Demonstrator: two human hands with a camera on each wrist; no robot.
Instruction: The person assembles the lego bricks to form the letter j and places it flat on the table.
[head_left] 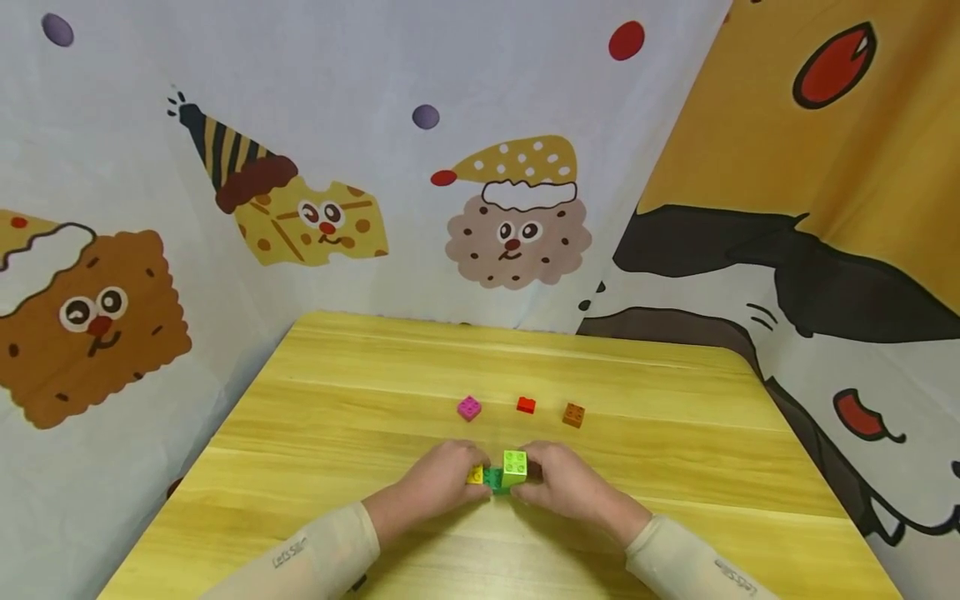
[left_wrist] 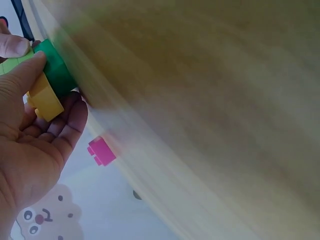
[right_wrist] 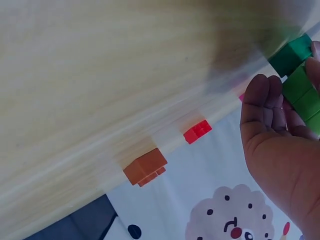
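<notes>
As a toy-brick build (head_left: 493,480) is held between the left hand (head_left: 448,477) and the right hand (head_left: 558,482), the step in hand looks like bricks being fitted or pressed on it. Both hands are occupied: the yellow brick (left_wrist: 48,100) is pinched by the left, its thumb reaching onto the dark green brick (left_wrist: 55,70); the lime-green stack (right_wrist: 302,92) is gripped by the right, between thumb and fingers. Dark green brick is set between the hands, yellow on the left hand's side, lime taller on the right hand's side. Whether yellow is fully seated cannot be told; same for contact between build and counter (head_left: 337,400).

Beyond the hands, loose bricks are left untouched: magenta two-by-two brick (head_left: 469,408) ahead of the left fingers, red brick (head_left: 527,406) ahead of the right fingertips, orange-brown brick (head_left: 573,415) farther out on the right hand's side.

For a clean fit, studs should be lined up squarely before any force is applied. The dark green base is best steadied by one hand, pressure put straight down over the joint by the other. The lime stack should be gripped low, as it could be levered loose if pushed sideways near its top. Seams should be checked for gaps.
</notes>
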